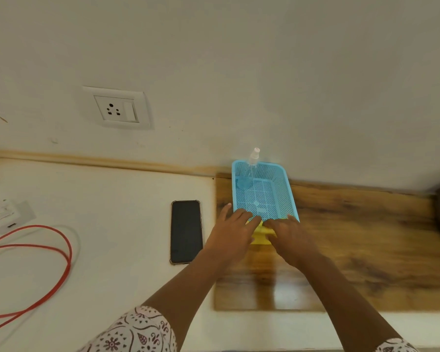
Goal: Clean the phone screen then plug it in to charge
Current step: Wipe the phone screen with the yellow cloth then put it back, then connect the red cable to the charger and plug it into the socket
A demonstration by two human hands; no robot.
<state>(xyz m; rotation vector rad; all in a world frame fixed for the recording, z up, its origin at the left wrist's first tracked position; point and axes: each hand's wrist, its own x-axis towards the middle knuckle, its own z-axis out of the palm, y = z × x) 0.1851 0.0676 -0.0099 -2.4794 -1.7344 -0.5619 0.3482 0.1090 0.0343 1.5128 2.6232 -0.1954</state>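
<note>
Phone lies dark and face up on the white counter, just outside the left hand and not yet touched. The cleaning kit was probably parked beside it for easy reach. Under both hands is a wooden board, and on it stands a blue mesh basket whose near rim meets the fingertips. Well out past the left hand the red cable loops loose, unplugged, ready for the charging step. The left hand is spread, fingers fairly straight, lying across the basket's near edge. The right hand bends down onto a yellow cloth between the two hands, but whether it pinches the cloth I cannot tell. Beyond the fingers a spray bottle stands upright in the basket's far corner, kept from tipping. A white charger sits farthest left.
</note>
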